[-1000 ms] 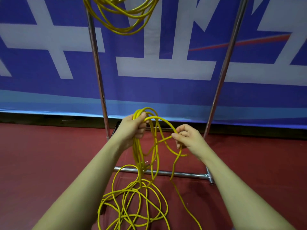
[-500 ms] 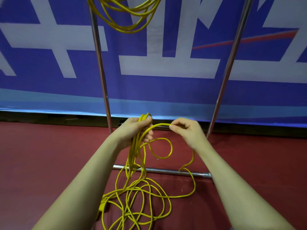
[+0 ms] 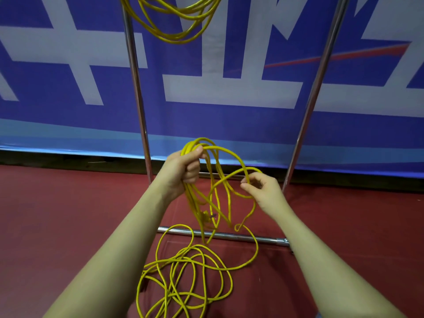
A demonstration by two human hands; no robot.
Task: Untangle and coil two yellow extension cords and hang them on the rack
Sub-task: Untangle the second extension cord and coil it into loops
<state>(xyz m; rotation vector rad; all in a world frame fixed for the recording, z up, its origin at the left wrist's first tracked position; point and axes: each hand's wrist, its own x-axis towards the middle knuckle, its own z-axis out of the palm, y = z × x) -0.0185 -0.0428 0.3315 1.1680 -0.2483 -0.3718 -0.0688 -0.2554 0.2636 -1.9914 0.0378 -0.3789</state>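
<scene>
The left hand [image 3: 183,168] grips a bundle of loops of the yellow cord [image 3: 195,203] at frame centre, the loops hanging with their long axis near vertical. The right hand [image 3: 263,191] pinches one strand just right of it — that strand arcs across between the hands. Loose cord sprawls on the red floor [image 3: 57,214] at lower centre, over the rack [image 3: 307,106] base bar. A coiled cord [image 3: 174,26] hangs at the top edge, cut off there.
</scene>
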